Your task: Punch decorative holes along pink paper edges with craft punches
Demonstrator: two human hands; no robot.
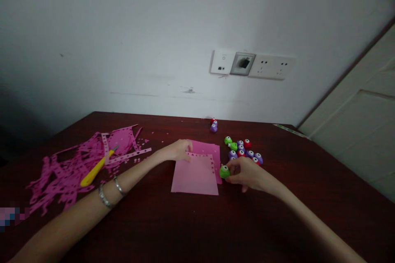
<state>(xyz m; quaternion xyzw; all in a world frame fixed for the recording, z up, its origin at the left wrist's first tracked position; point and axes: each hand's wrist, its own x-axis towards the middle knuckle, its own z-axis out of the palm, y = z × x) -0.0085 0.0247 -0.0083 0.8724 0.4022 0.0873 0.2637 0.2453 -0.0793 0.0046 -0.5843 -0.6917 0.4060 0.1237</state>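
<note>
We're pinching the round green plastic punch in our right hand beside the right edge of the stacked square pink paper sheets, left hand, fingers parted, at their far-left corner, likely against slipping.

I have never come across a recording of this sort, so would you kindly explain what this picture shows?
There is no machine here, only a person's bare hands, seen by a camera worn on the head and looking forward and down. The left hand rests on a pale pink sheet with hearts along two edges, lying over a darker pink sheet. The right hand holds a green piece with an eye on it. Similar coloured pieces lie beyond it on the dark red table. To the left are pink paper scraps and a yellow-handled tool.
</note>
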